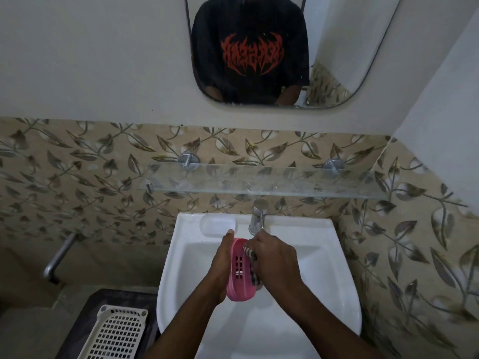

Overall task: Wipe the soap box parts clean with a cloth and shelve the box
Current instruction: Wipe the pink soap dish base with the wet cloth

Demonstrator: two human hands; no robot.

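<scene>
Over the white basin (324, 268) my left hand (220, 265) grips a pink soap box part (239, 270) with slotted drain holes, held on edge. My right hand (274, 260) presses a checked cloth (250, 253) against the pink part's right side; most of the cloth is hidden under my fingers. A glass shelf (261, 181) on two metal brackets runs along the tiled wall above the basin, with nothing on it.
A chrome tap (258, 216) stands at the basin's back edge, just beyond my hands. A moulded soap recess (217, 224) lies left of it. A cream perforated basket (116, 332) sits at lower left on a dark surface. A mirror (259, 47) hangs above.
</scene>
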